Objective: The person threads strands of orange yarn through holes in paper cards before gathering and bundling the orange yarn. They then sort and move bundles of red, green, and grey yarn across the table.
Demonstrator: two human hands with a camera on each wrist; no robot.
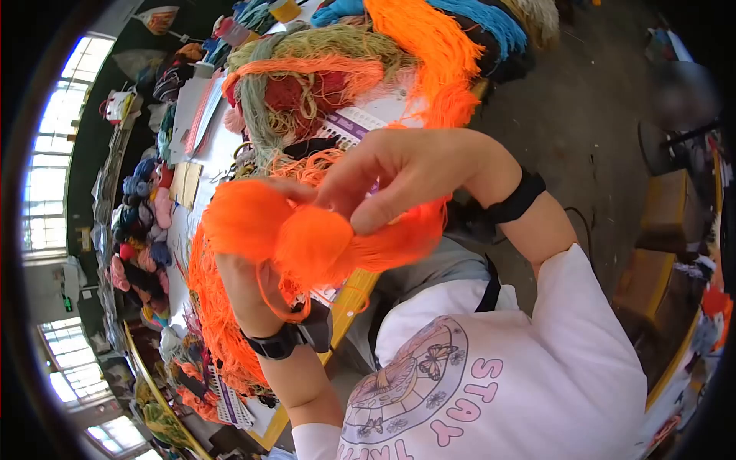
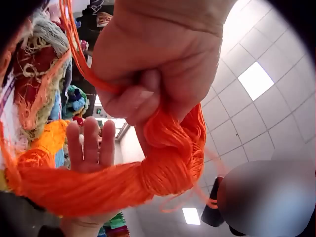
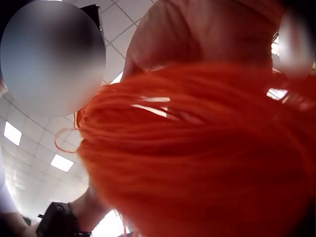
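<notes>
An orange-red yarn hank (image 1: 314, 241) is bunched between the two hands, with a rounded knot-like bulge in its middle. In the left wrist view the left hand (image 2: 158, 69) has its fingers curled round the hank (image 2: 170, 153), and a thin strand runs over the hand. From the head view, the right hand (image 1: 418, 172) lies over the hank, thumb and fingers bent toward its bulge; seen from the left wrist, several of its fingers (image 2: 91, 143) stand straight behind the yarn. Yarn covers most of the right wrist view, hiding the right fingertips.
Loose orange yarn (image 1: 222, 322) hangs along the table edge (image 1: 349, 307). Green, red and grey skeins (image 1: 314, 46), bright orange yarn (image 1: 429, 46) and printed sheets lie farther back. Coloured yarn balls (image 1: 146, 207) are piled at the left, cartons (image 1: 667, 203) on the floor at right.
</notes>
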